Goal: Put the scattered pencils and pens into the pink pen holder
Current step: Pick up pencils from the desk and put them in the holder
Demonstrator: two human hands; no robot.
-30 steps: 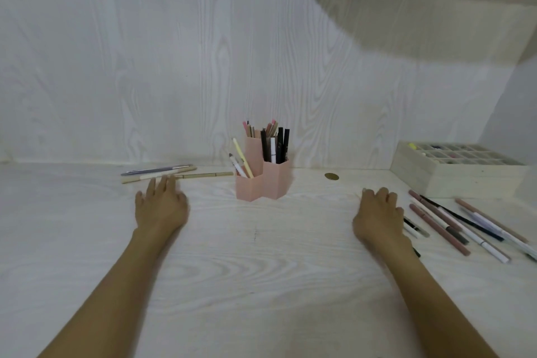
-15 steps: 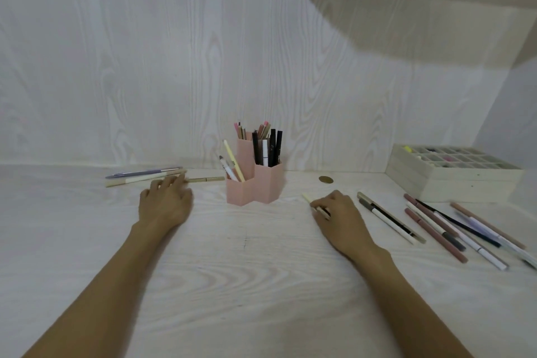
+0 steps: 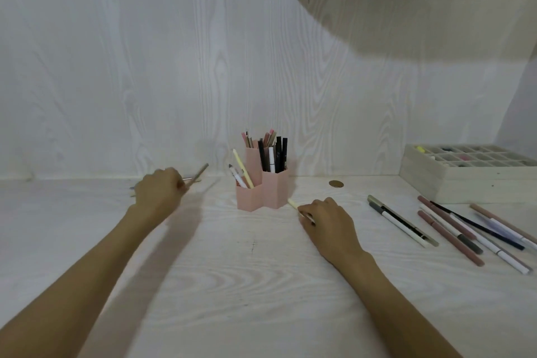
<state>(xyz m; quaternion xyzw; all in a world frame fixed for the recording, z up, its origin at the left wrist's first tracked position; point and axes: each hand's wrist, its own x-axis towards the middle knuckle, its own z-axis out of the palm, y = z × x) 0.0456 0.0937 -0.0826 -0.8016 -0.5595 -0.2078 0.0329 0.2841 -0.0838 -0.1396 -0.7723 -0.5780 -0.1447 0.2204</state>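
At about 9 o'clock from the holder, the left hand (image 3: 158, 189) is seen closed around a tan pencil (image 3: 198, 174), which is raised off the desk (image 3: 232, 285) with its free end angled up toward 2 o'clock; motion blur softens the grip. Other pens partly hidden behind that hand cannot be told apart. At the middle of the desk stands the pink pen holder (image 3: 263, 189), made of 3 joined hexagonal tubes, upright and already filled with pens and pencils that lean out of its tops. Just beside it, at its 4 o'clock, the right hand (image 3: 327, 219) is curled around a pale yellow pencil (image 3: 293, 204), whose tip lies near the holder's base. Further toward 3 o'clock, a scatter of loose pens (image 3: 453, 229) is spread on the desk. Behind them, at 2 o'clock, a pale compartment tray (image 3: 470, 171) is set against the wall.
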